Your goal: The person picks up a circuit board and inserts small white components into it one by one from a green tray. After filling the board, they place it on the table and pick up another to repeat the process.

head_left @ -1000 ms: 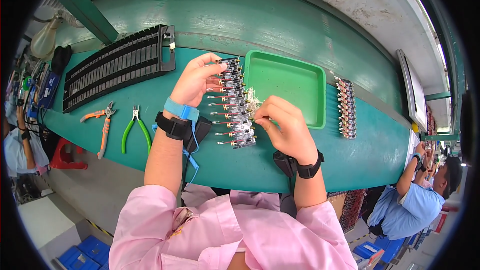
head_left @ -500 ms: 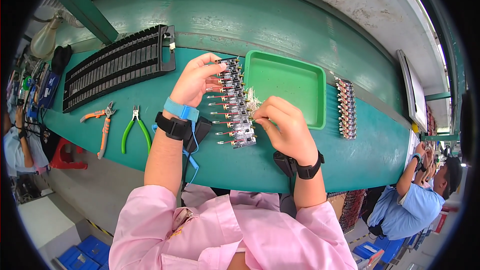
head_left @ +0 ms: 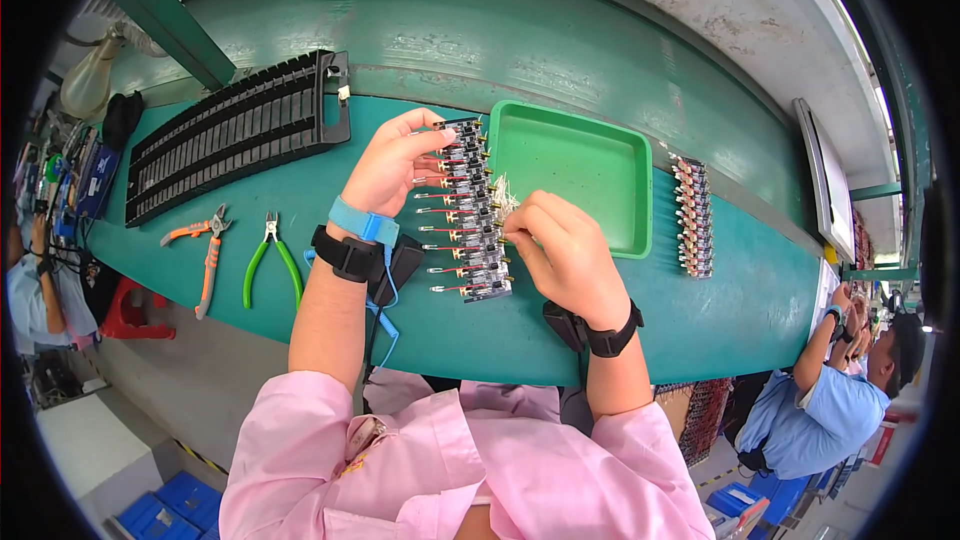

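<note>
My left hand (head_left: 397,158) grips the upper end of a dark circuit board strip (head_left: 466,217), thumb on its face. Along the strip sit several small black and clear parts, with red-wired glass-like tips sticking out on its left edge. My right hand (head_left: 562,252) pinches at the strip's right edge, thumb and forefinger together; what lies between the fingertips is too small to make out. Just above those fingers is a bunch of thin white pieces (head_left: 503,198), partly hidden by the strip. A blue strap (head_left: 362,222) wraps my left wrist, and black bands circle both wrists.
A green tray (head_left: 575,165) stands beyond my right hand, with a second populated strip (head_left: 692,217) to its right. At left lie a long black slotted rack (head_left: 235,135), orange-handled cutters (head_left: 209,265) and green-handled pliers (head_left: 265,255). A co-worker in blue (head_left: 815,415) sits at far right.
The right hand has shifted very slightly left along the strip's right edge, still pinching. The left hand and the strip have barely moved.
</note>
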